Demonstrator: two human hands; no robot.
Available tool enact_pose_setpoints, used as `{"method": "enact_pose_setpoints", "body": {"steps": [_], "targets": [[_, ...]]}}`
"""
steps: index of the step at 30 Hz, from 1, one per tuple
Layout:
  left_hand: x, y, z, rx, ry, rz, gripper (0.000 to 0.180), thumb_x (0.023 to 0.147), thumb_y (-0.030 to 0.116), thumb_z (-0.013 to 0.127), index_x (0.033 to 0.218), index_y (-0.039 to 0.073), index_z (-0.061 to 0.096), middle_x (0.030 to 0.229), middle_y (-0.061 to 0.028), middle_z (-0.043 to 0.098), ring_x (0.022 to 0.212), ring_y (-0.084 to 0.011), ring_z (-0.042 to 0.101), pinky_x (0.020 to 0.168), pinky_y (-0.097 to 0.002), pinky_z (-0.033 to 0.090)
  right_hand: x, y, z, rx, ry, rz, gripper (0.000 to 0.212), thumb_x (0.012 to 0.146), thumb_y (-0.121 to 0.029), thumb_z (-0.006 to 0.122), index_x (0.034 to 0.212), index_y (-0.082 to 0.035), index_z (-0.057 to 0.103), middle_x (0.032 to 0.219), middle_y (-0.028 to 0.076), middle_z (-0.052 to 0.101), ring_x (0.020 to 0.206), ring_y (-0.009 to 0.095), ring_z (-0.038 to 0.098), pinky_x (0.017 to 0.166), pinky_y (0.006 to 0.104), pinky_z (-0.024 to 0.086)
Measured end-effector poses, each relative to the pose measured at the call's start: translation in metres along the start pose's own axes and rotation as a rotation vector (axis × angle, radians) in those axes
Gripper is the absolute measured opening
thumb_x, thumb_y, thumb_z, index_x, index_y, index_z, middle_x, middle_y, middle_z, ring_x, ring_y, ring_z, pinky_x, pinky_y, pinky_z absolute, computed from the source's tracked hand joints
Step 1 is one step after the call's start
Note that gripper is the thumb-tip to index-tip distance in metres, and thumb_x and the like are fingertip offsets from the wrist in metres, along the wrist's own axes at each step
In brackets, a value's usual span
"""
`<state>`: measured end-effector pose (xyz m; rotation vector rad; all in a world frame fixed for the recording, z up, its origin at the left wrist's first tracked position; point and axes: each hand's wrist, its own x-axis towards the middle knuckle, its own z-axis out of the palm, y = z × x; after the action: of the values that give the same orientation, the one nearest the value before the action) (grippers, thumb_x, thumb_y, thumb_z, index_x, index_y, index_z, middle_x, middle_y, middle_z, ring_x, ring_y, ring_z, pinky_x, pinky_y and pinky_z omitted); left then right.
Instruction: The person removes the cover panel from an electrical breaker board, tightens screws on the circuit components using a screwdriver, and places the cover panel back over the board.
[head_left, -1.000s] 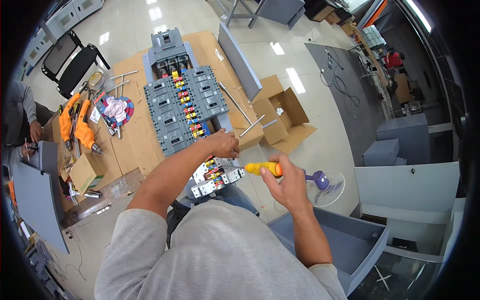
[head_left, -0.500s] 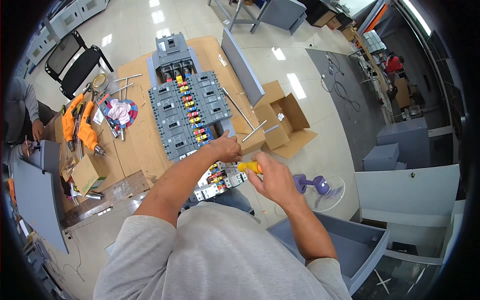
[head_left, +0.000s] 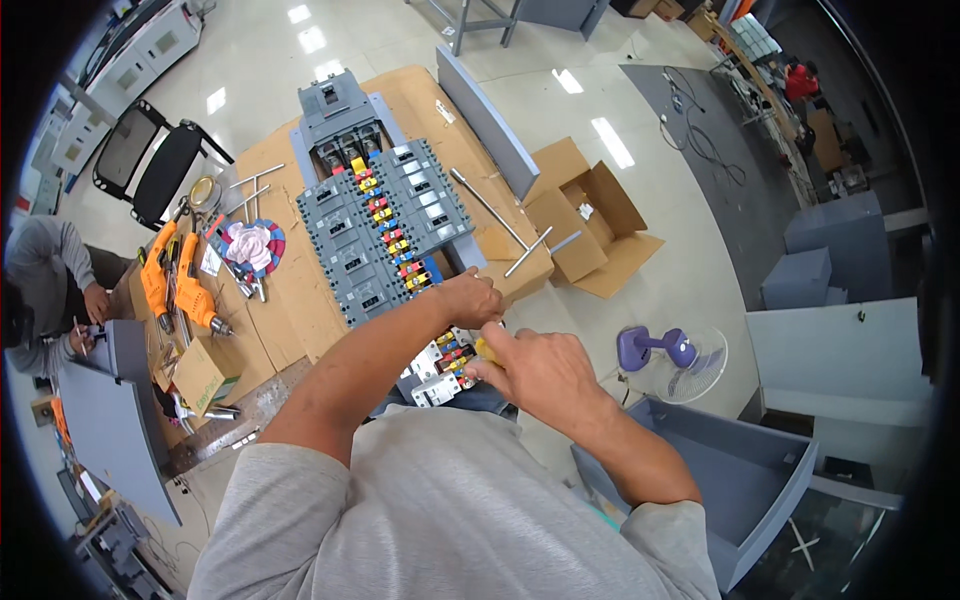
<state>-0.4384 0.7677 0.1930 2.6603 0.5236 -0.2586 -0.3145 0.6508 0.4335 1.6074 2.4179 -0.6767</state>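
Screwdriver [head_left: 486,350], judged by its yellow handle, sits in the right hand [head_left: 546,368] over the near end of a breaker assembly on the counter [head_left: 283,325]. White breakers [head_left: 437,390] form this near end, close to the person's body; grey breakers [head_left: 338,232] flank colour-banded bars [head_left: 386,228] farther out. Shaft and tip are hidden, so contact with a screw cannot be confirmed.

Technique (judgement): work looks like fastening at a terminal. Tip should be fully seated and shaft in line with the screw before torque goes on; steady axial push, short wrist turns, no sideways lean that might cam out or mark the plastic. Left-hand fingers are best clear of the tip's slip path.

Pose: right forearm rises from lower right, elbow bent outward, back of hand uppermost, fingers wrapped around the handle, thumb toward the breakers. Left forearm crosses diagonally over the assembly's left edge; left hand [head_left: 468,300] bends down at the wrist, just beside the right, fingers curled and tips obscured. Cannot tell whether they hold anything.
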Motion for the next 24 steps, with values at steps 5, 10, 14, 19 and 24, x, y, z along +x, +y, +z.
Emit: {"method": "enact_pose_setpoints", "body": {"steps": [5, 10, 14, 19, 24], "targets": [[-0.003, -0.003, -0.005, -0.075, 0.038, 0.016, 0.028, 0.102, 0.038, 0.057, 0.105, 0.017, 0.075, 0.108, -0.0067, 0.074, 0.119, -0.0254, 0.065, 0.103, -0.0586, 0.044, -0.002, 0.001, 0.024, 0.092, 0.338, -0.132, 0.022, 0.096, -0.028, 0.071, 0.096, -0.009, 0.059, 0.074, 0.015, 0.061, 0.069, 0.037, 0.067, 0.061, 0.0504, 0.053], [-0.001, -0.004, -0.004, -0.092, -0.015, 0.002, 0.027, 0.102, 0.036, 0.057, 0.112, 0.018, 0.076, 0.115, -0.0064, 0.074, 0.124, -0.0273, 0.063, 0.105, -0.0611, 0.041, -0.001, -0.001, 0.021, 0.073, 0.305, -0.173, 0.016, 0.094, -0.022, 0.071, 0.097, -0.011, 0.059, 0.077, 0.016, 0.061, 0.069, 0.038, 0.066, 0.062, 0.0501, 0.052], [0.002, -0.007, -0.005, -0.130, -0.061, 0.008, 0.033, 0.102, 0.037, 0.055, 0.113, 0.016, 0.077, 0.113, -0.0102, 0.075, 0.120, -0.0299, 0.066, 0.111, -0.0628, 0.041, 0.009, -0.006, 0.014, 0.060, 0.244, -0.208, 0.013, 0.091, -0.018, 0.071, 0.100, -0.014, 0.063, 0.084, 0.016, 0.060, 0.076, 0.037, 0.066, 0.066, 0.0492, 0.052], [-0.001, -0.006, -0.003, -0.198, -0.002, -0.044, 0.032, 0.101, 0.037, 0.055, 0.113, 0.018, 0.078, 0.113, -0.0103, 0.076, 0.120, -0.0304, 0.067, 0.115, -0.0665, 0.036, 0.002, -0.010, 0.013, -0.037, 0.222, -0.407, 0.016, 0.091, -0.018, 0.071, 0.107, -0.015, 0.067, 0.091, 0.014, 0.057, 0.091, 0.035, 0.064, 0.075, 0.0476, 0.052], [-0.004, -0.006, 0.002, -0.188, 0.035, -0.046, 0.032, 0.099, 0.036, 0.056, 0.113, 0.019, 0.079, 0.114, -0.0111, 0.077, 0.118, -0.0309, 0.069, 0.118, -0.0678, 0.032, 0.002, -0.013, -0.003, 0.055, 0.165, -0.233, 0.016, 0.095, -0.023, 0.071, 0.109, -0.014, 0.067, 0.096, 0.013, 0.056, 0.094, 0.035, 0.064, 0.078, 0.0477, 0.052]]}}
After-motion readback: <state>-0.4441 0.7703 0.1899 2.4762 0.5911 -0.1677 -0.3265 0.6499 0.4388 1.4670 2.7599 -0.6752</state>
